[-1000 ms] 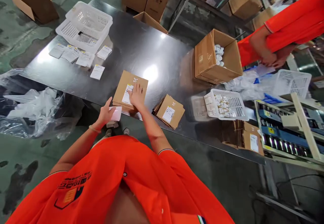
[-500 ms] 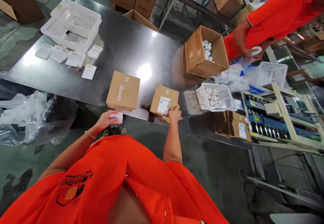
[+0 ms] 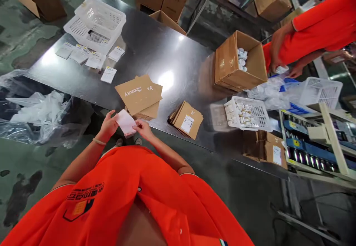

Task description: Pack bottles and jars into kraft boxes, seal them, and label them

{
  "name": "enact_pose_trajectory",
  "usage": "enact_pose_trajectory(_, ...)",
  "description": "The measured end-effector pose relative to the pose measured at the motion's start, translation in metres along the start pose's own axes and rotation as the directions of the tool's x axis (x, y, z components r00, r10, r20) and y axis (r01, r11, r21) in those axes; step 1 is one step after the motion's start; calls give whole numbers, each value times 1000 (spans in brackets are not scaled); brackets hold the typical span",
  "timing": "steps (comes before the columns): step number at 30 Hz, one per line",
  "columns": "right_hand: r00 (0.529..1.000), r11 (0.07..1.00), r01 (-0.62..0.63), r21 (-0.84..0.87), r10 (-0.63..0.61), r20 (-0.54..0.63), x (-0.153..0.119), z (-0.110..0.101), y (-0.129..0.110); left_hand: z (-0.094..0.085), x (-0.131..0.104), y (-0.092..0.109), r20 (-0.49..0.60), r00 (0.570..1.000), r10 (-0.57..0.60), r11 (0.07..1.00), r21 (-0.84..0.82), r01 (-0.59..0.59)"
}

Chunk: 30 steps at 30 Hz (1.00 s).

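My left hand [image 3: 109, 125] holds a stack of pale paper slips [image 3: 125, 122] at the table's front edge. The fingertips of my right hand [image 3: 144, 129] pinch the right side of the same slips. Just beyond them lies a pile of flat brown cardboard mailers [image 3: 140, 94] with white lettering, the top ones turned askew. To the right, a second, fanned pile of mailers [image 3: 191, 121] carries a white label, and neither hand touches it.
White baskets [image 3: 96, 23] and packs of labels [image 3: 108, 74] are at the table's left. An open carton [image 3: 239, 60], a basket of small items [image 3: 247, 112] and a roller rack [image 3: 306, 146] stand right, near a co-worker's arm [image 3: 280, 40].
My right hand has left the labelled pile and moved left to the paper slips. The left pile's top mailers are now turned askew. My view has shifted slightly.
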State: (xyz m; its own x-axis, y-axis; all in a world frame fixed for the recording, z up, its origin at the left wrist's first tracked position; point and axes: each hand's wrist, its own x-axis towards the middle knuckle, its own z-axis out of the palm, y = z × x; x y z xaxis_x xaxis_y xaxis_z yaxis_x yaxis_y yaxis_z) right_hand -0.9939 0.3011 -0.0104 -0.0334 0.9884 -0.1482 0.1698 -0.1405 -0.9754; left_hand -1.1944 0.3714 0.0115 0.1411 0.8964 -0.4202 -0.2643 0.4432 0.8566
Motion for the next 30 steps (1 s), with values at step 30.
enact_pose_trajectory(30, 928, 512, 355, -782, -292, 230, 26, -120, -4, 21, -38, 6, 302, 925, -229, 920, 379, 104)
